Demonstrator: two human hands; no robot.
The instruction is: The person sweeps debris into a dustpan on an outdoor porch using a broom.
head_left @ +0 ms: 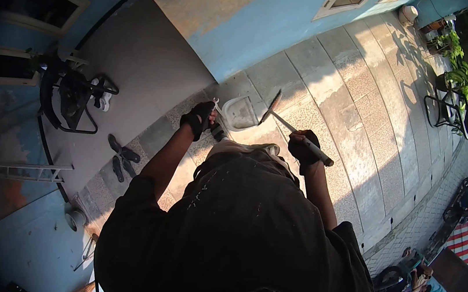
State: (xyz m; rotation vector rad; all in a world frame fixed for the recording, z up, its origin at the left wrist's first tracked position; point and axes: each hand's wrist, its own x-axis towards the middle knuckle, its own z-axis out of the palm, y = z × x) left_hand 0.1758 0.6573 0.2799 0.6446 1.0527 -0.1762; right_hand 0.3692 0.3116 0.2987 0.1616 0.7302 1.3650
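My left hand (199,119), in a black fingerless glove, grips the handle of a white dustpan (240,113) held low over the paved ground. A black glove also covers my right hand (303,147), which is closed around the pale handle of a small broom (297,131). The broom's dark bristle head (271,106) rests at the dustpan's right edge. My dark shirt fills the lower middle of the view and hides the ground beneath me.
A blue and bare-plaster wall (241,36) rises just beyond the dustpan. Dark sandals (119,158) lie on the concrete to the left, near a black metal chair (73,97). Potted plants (464,81) on a black stand line the far right. Grey paving stretches rightward.
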